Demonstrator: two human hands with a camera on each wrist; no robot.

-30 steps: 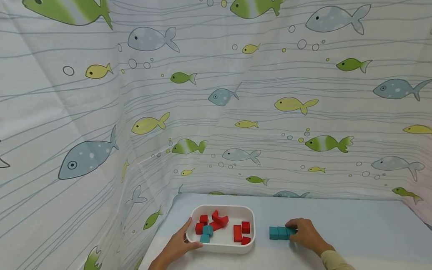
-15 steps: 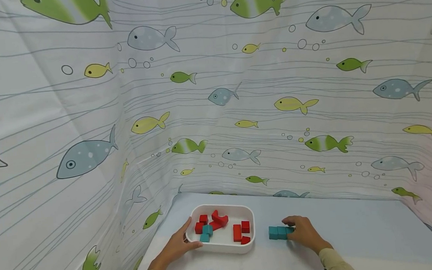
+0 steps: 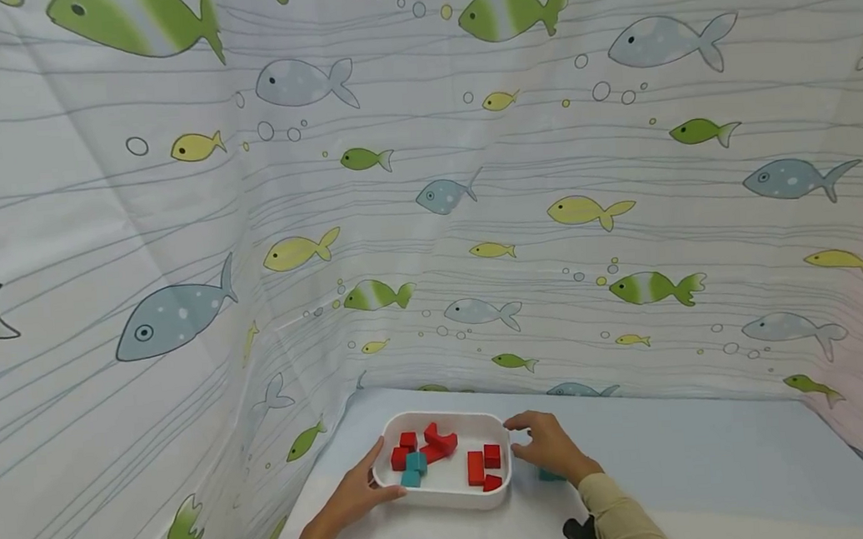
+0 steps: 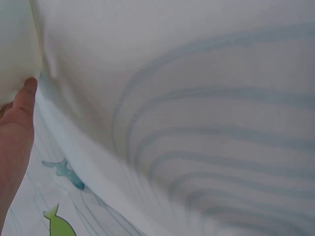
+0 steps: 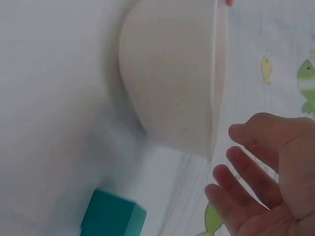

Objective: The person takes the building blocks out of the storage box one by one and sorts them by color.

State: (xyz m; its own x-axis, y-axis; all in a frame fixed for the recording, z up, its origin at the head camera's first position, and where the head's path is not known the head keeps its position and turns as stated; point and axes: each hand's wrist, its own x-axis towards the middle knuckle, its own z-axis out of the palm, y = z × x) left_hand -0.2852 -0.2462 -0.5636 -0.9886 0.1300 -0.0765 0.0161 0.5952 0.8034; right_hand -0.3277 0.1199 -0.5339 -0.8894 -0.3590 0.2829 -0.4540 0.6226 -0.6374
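Observation:
A white plastic tray (image 3: 447, 499) with rounded corners stands on the table in the head view. Several red blocks (image 3: 475, 468) and teal cubes (image 3: 416, 463) lie inside it. At its left end, my left hand (image 3: 353, 492) holds the corner, thumb along the front wall and fingers at the left side. My right hand (image 3: 552, 443) hovers at the tray's right end, fingers loosely bent and holding nothing; in the right wrist view a small gap shows between fingertips and rim. Teal blocks (image 3: 550, 475) outside the tray are mostly hidden under the right hand.
A pale cloth (image 3: 715, 458) covers the table, and a fish-printed curtain (image 3: 434, 303) rises behind and at the left. A black wrist device (image 3: 581, 534) sits by the right sleeve.
My right hand has left the row of teal blocks and moved left to the tray's right end. The left hand and the tray stay in place.

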